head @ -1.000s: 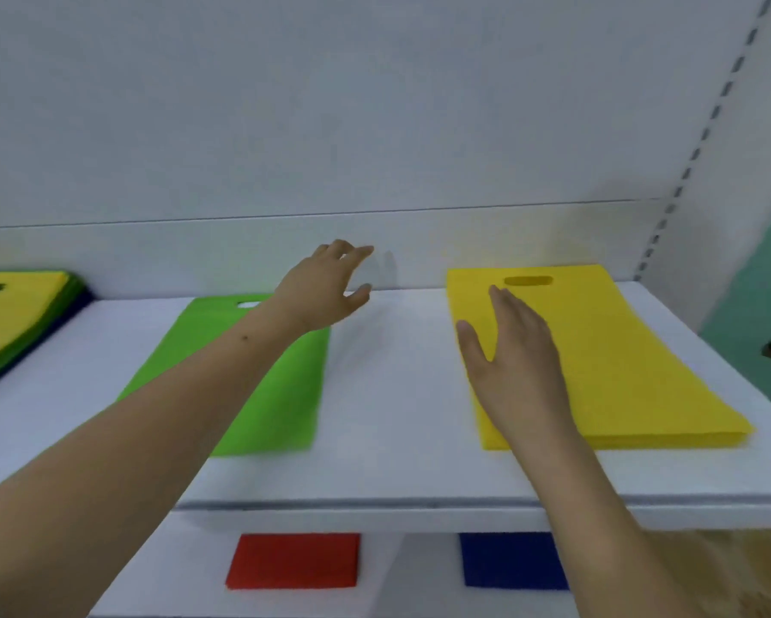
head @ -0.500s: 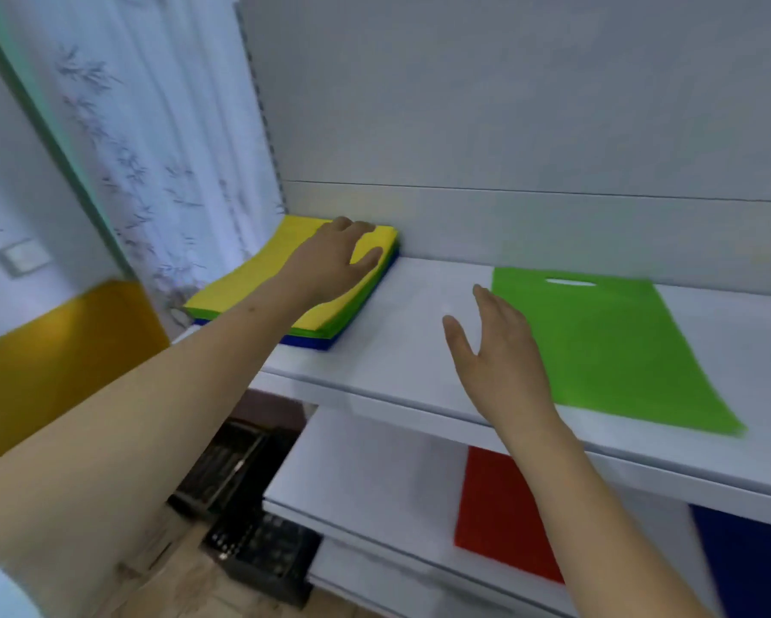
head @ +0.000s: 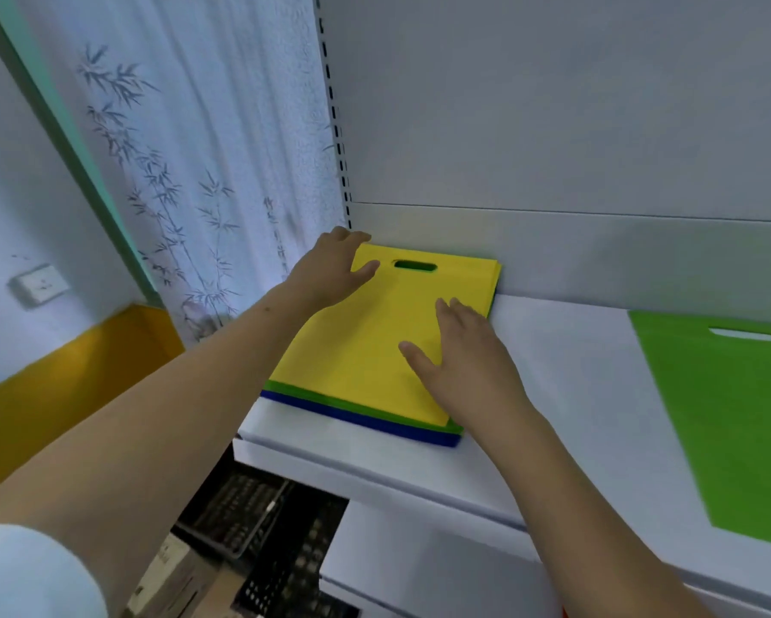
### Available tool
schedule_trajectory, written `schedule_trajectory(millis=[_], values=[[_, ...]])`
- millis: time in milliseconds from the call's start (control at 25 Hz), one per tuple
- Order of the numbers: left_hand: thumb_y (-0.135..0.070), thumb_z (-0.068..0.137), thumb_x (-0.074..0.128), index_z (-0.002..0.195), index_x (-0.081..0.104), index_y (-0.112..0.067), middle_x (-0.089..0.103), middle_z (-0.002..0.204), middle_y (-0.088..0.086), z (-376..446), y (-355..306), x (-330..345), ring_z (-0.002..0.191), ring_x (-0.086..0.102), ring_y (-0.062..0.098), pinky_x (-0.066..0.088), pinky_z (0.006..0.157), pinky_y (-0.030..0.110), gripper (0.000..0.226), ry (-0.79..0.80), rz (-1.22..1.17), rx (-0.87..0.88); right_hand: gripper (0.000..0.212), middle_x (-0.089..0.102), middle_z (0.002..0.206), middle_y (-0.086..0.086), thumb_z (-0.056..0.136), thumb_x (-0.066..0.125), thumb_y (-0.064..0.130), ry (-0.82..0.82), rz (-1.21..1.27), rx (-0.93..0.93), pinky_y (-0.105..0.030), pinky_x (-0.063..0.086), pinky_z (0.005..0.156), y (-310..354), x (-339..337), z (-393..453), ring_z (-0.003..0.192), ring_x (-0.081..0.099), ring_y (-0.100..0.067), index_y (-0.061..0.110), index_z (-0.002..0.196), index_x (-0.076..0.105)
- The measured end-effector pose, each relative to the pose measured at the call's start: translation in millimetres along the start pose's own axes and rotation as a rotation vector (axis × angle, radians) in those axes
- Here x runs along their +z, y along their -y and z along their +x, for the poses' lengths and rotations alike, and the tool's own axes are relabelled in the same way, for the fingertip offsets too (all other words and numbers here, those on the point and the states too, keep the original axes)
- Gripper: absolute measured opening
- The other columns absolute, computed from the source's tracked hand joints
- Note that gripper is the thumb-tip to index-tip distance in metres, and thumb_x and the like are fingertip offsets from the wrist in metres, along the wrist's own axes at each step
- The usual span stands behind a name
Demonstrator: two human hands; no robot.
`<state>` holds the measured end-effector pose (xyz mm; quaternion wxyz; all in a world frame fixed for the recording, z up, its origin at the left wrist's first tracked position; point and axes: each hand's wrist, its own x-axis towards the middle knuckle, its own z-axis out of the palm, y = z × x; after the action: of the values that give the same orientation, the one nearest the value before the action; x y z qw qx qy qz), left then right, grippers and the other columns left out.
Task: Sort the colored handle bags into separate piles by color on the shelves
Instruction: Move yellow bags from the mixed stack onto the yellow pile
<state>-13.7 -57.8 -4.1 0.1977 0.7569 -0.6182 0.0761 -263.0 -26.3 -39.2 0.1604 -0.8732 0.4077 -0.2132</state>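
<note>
A mixed stack of handle bags lies at the left end of the white shelf (head: 553, 394), against the back panel. A yellow bag (head: 374, 341) is on top, with green (head: 356, 405) and blue (head: 365, 420) edges showing beneath. My left hand (head: 330, 269) lies on the yellow bag's top left corner, fingers reaching over its far edge and thumb on top beside the handle slot. My right hand (head: 459, 359) rests flat on the yellow bag's right side, fingers straight. A single green bag (head: 731, 417) lies flat farther right on the same shelf.
A slotted shelf upright (head: 336, 140) and a white curtain with a bamboo print (head: 205, 171) stand left of the shelf. Black plastic crates (head: 263, 528) and a cardboard box (head: 169, 577) sit on the floor below. A lower white shelf (head: 419, 559) juts out underneath.
My view swung left from the yellow and green piles to the mixed stack. Both hands moved left: the left landed on the stack's top corner, the right came down flat on the yellow bag.
</note>
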Motion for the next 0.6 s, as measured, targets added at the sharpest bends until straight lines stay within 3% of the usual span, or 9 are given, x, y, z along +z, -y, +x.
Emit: schedule_trajectory(millis=[240,320,440,520,600], values=[[-0.054,0.096,0.044,0.151,0.030,-0.023,0.030,0.154,0.009,36.0,53.2,34.9,0.139,0.025,0.030,0.038,0.107,0.046,0.065,0.147,0.242,0.122,0.084,0.002,0.161,-0.008,0.093,0.036,0.062,0.130,-0.123,0.117,-0.033,0.016,0.117,2.7,8.9,11.3,0.147,0.007,-0.021,0.010,0.153,0.007],[-0.056,0.095,0.045,0.146,0.041,-0.027,0.035,0.152,0.006,36.7,68.7,45.6,0.140,0.026,0.028,0.038,0.108,0.045,0.060,0.089,0.197,0.154,0.075,0.010,0.160,-0.007,0.096,0.033,0.059,0.186,-0.225,0.102,-0.032,0.015,0.117,2.5,9.4,12.4,0.146,0.012,-0.021,0.011,0.152,0.017],[-0.059,0.091,0.048,0.121,0.069,-0.023,0.050,0.143,0.008,38.1,76.0,49.5,0.135,0.037,0.030,0.043,0.101,0.049,0.051,-0.045,0.107,0.255,0.057,0.022,0.158,-0.005,0.101,0.028,0.049,0.220,-0.330,0.086,-0.032,0.014,0.116,8.3,10.4,20.8,0.143,0.023,-0.022,0.017,0.148,0.031],[-0.056,0.092,0.040,0.108,0.075,-0.020,0.055,0.138,0.010,36.7,76.4,49.2,0.131,0.044,0.033,0.045,0.096,0.050,0.053,-0.084,0.159,0.361,0.049,0.031,0.155,-0.003,0.103,0.028,0.043,0.188,-0.313,0.108,-0.032,0.020,0.113,12.2,15.8,21.3,0.139,0.030,-0.022,0.021,0.144,0.040],[-0.052,0.096,0.037,0.111,0.074,-0.019,0.053,0.141,0.012,31.6,75.6,45.8,0.131,0.045,0.035,0.044,0.098,0.051,0.052,-0.124,0.108,0.388,0.045,0.027,0.157,-0.004,0.103,0.030,0.041,0.113,-0.224,0.162,-0.030,0.022,0.111,14.9,21.8,15.2,0.140,0.028,-0.021,0.026,0.143,0.043]])
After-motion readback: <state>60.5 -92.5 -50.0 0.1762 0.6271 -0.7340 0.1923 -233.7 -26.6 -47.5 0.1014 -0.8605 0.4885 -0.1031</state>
